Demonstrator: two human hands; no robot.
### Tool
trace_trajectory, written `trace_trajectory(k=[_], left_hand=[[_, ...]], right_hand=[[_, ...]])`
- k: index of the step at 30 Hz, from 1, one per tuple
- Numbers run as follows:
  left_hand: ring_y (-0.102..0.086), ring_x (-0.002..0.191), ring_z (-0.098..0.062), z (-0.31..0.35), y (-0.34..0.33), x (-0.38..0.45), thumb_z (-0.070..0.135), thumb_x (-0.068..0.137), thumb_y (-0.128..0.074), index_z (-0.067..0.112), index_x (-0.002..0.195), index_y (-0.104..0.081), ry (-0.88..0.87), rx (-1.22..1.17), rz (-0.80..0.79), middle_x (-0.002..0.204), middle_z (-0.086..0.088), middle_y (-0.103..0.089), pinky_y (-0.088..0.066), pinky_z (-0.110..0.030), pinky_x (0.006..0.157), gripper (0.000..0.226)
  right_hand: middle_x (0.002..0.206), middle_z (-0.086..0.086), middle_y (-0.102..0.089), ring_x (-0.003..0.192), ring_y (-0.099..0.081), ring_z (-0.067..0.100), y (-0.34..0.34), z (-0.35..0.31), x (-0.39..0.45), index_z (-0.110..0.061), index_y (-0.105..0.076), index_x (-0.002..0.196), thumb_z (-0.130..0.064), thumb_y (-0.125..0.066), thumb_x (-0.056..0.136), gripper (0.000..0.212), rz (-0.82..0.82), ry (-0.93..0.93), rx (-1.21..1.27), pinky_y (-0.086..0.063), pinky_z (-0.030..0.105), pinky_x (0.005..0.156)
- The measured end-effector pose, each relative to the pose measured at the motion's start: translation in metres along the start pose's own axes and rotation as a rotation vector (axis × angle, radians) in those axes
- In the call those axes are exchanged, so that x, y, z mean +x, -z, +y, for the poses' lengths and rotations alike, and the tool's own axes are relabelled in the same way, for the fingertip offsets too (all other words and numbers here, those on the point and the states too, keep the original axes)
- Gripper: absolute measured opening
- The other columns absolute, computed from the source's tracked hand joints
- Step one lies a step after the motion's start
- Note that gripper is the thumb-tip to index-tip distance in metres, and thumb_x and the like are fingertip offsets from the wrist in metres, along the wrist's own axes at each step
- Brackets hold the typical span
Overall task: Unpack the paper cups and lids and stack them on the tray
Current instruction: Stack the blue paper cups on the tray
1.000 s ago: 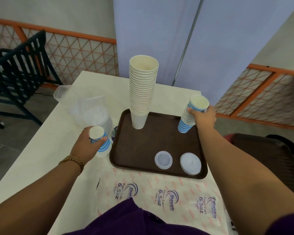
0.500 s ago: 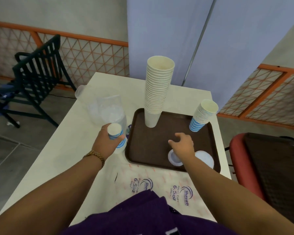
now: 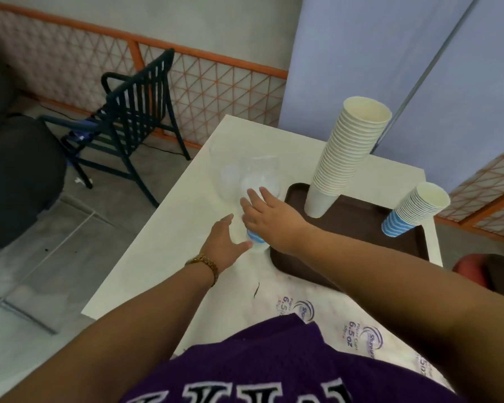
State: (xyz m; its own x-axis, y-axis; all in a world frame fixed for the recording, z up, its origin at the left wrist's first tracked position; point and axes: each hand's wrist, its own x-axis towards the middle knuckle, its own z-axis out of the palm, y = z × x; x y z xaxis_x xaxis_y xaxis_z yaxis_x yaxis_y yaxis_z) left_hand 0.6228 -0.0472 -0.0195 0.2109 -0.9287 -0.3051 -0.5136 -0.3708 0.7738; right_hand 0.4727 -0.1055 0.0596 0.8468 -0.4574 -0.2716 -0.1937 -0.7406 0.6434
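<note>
A small blue-striped cup stack stands on the table beside the tray, at its left edge. Right hand reaches over it, fingers straight; left hand opens beside it. Light, crushable paper: grip low around the sides, gently.
</note>
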Motion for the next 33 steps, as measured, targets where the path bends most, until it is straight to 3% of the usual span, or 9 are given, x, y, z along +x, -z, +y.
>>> trace_trajectory(k=[4, 11, 14, 17, 20, 24, 28, 30, 33], left_hand=[[-0.035, 0.140, -0.018, -0.012, 0.008, -0.002, 0.033, 0.081, -0.077, 0.022, 0.153, -0.022, -0.004, -0.036, -0.012, 0.156, -0.001, -0.028, -0.034, -0.033, 0.112, 0.091], [-0.035, 0.140, -0.019, -0.018, 0.015, 0.003, 0.032, 0.081, -0.078, 0.023, 0.153, -0.022, 0.015, -0.039, -0.013, 0.156, -0.001, -0.029, -0.035, -0.034, 0.112, 0.092], [-0.036, 0.140, -0.019, -0.017, 0.014, 0.007, 0.032, 0.080, -0.079, 0.021, 0.153, -0.023, -0.003, -0.041, -0.023, 0.155, -0.002, -0.030, -0.035, -0.035, 0.113, 0.093], [-0.036, 0.140, -0.021, -0.008, 0.011, 0.010, 0.032, 0.079, -0.080, 0.021, 0.152, -0.024, -0.018, -0.043, -0.032, 0.155, -0.003, -0.030, -0.035, -0.035, 0.113, 0.093], [-0.035, 0.140, -0.021, 0.001, 0.007, 0.014, 0.032, 0.079, -0.080, 0.019, 0.152, -0.023, -0.044, -0.042, -0.057, 0.155, -0.004, -0.030, -0.034, -0.035, 0.113, 0.094], [-0.041, 0.135, -0.018, 0.016, -0.001, 0.014, 0.029, 0.078, -0.081, 0.017, 0.150, -0.028, -0.093, -0.055, -0.076, 0.150, -0.001, -0.036, -0.036, -0.033, 0.109, 0.090], [-0.062, 0.096, -0.004, 0.033, -0.008, 0.016, 0.008, 0.069, -0.084, 0.020, 0.120, -0.054, -0.237, -0.163, -0.050, 0.110, 0.006, -0.063, -0.048, -0.029, 0.089, 0.060], [-0.064, 0.098, -0.013, 0.037, -0.013, 0.018, 0.007, 0.065, -0.085, 0.018, 0.119, -0.057, -0.243, -0.183, -0.027, 0.111, -0.001, -0.066, -0.051, -0.032, 0.092, 0.061], [-0.064, 0.100, -0.015, 0.040, -0.019, 0.017, 0.008, 0.066, -0.085, 0.012, 0.119, -0.059, -0.225, -0.198, 0.002, 0.111, -0.002, -0.066, -0.050, -0.028, 0.092, 0.059]], right_hand=[[0.156, 0.023, -0.023, 0.144, -0.015, 0.047, -0.003, -0.010, 0.012, -0.005, -0.026, 0.150, -0.030, -0.060, 0.093, 0.070, -0.120, 0.003, -0.172, -0.011, 0.058, 0.117], [0.146, 0.017, -0.040, 0.137, -0.032, 0.043, -0.004, 0.000, 0.020, -0.009, -0.039, 0.142, -0.029, -0.068, 0.089, 0.064, -0.123, -0.006, -0.223, -0.015, 0.060, 0.115], [0.142, 0.016, -0.044, 0.135, -0.035, 0.041, -0.002, 0.006, 0.018, -0.009, -0.041, 0.140, -0.028, -0.061, 0.091, 0.056, -0.044, -0.031, -0.238, -0.015, 0.061, 0.114], [0.135, 0.012, -0.051, 0.131, -0.041, 0.038, -0.003, 0.015, 0.013, -0.012, -0.049, 0.132, -0.028, -0.065, 0.086, 0.051, 0.041, -0.068, -0.202, -0.020, 0.060, 0.114], [0.115, 0.009, -0.062, 0.115, -0.053, 0.035, -0.006, 0.029, 0.004, -0.013, -0.063, 0.114, -0.020, -0.066, 0.079, 0.036, 0.232, -0.175, -0.137, -0.029, 0.057, 0.111], [0.101, 0.011, -0.063, 0.094, -0.056, 0.034, -0.018, 0.045, -0.021, -0.009, -0.064, 0.105, -0.009, -0.040, 0.081, 0.034, 0.473, -0.411, 0.008, -0.026, 0.053, 0.106], [0.100, 0.010, -0.062, 0.088, -0.058, 0.035, -0.030, 0.046, -0.047, -0.009, -0.062, 0.111, -0.010, -0.063, 0.065, 0.046, 0.419, -0.705, 0.333, -0.032, 0.050, 0.095], [0.103, 0.011, -0.061, 0.091, -0.058, 0.036, -0.039, 0.041, -0.059, -0.010, -0.059, 0.118, -0.011, -0.068, 0.065, 0.054, 0.402, -0.873, 0.685, -0.040, 0.046, 0.086], [0.116, 0.007, -0.056, 0.102, -0.057, 0.023, -0.048, 0.028, -0.076, -0.014, -0.049, 0.129, -0.015, -0.079, 0.071, 0.065, 0.395, -1.064, 1.342, -0.045, 0.037, 0.088]])
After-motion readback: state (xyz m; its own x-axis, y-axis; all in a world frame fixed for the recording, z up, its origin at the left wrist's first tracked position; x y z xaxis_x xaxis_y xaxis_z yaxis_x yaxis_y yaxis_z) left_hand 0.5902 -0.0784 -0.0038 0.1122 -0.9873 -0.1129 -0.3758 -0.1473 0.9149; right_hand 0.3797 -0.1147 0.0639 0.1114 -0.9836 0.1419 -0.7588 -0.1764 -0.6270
